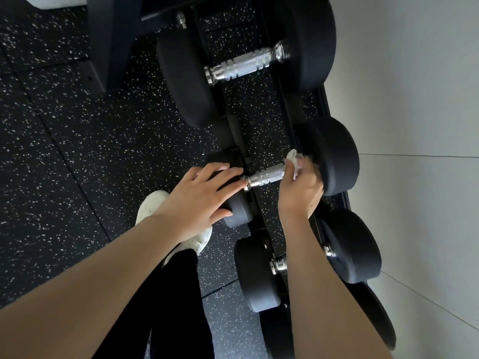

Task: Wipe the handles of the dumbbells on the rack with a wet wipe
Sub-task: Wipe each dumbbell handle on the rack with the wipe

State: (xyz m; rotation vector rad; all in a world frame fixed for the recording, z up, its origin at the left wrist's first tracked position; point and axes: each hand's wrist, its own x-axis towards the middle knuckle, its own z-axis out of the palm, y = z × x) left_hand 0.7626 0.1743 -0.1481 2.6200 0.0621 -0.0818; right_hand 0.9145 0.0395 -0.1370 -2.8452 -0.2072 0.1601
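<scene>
Dumbbells [181, 73] laid crosswise on a black rack [283, 99], three in view, black heads overhanging its left and right rails. At the left rail, left hand [204, 193] flat on the left head [239, 211] of the middle one, fingers straight and slightly apart, steadying rather than gripping. Next rightward, middle handle [267, 176], bare knurled chrome spanning the gap between the rails. At its right end, wet wipe [294, 161], white and bunched, pressed to the metal just beside the right head [342, 151]. Right hand [303, 187] clamped on that wipe, fingers curled round it and the end of the handle. Judged mid-task: wiping under way on the middle handle, the bare stretch toward the left head probably yet to be covered. No telling from chrome alone about the large handle [246, 63] toward the rack's far end, wiped or not. Same doubt over the nearest handle [278, 265], mostly hidden behind the right forearm. Likely left: finishing this handle, then any unwiped neighbours.
</scene>
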